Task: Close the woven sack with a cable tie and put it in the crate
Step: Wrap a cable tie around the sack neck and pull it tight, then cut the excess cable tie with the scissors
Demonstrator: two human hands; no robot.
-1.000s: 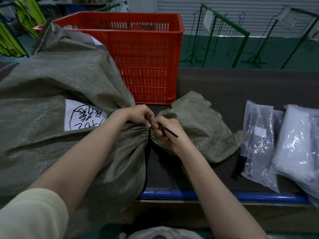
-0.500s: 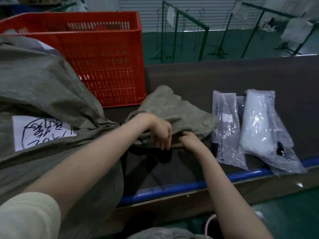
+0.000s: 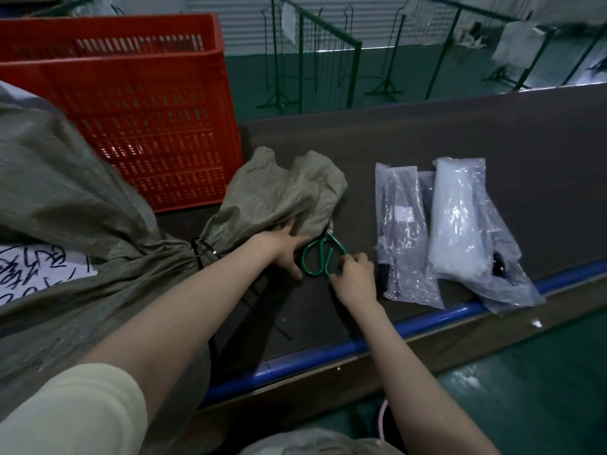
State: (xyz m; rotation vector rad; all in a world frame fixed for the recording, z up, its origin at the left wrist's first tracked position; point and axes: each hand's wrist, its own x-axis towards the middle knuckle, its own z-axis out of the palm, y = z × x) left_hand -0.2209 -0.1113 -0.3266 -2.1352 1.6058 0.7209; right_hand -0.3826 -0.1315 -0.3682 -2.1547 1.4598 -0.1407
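A big grey-green woven sack point(image 3: 65, 198) with a white handwritten label lies at the left of the dark table. A black cable tie point(image 3: 198, 254) cinches its neck, and the loose top point(image 3: 282, 192) fans out to the right. My left hand point(image 3: 282, 247) lifts the edge of that loose top. Green-handled scissors point(image 3: 320, 257) lie underneath it on the table. My right hand point(image 3: 353, 279) pinches the scissors' right handle loop. The red slatted crate point(image 3: 147, 110) stands behind the sack.
Two clear plastic bags, one of black cable ties point(image 3: 402, 231) and one of white ones point(image 3: 460, 218), lie to the right. A blue rail point(image 3: 377, 339) edges the table front. Green metal racks point(image 3: 315, 54) stand beyond the table on a green floor.
Both hands left the sack's neck, where the tie now sits closed. The left hand lifted the loose top, uncovering scissors. The right hand took hold of a handle. The view turned right.
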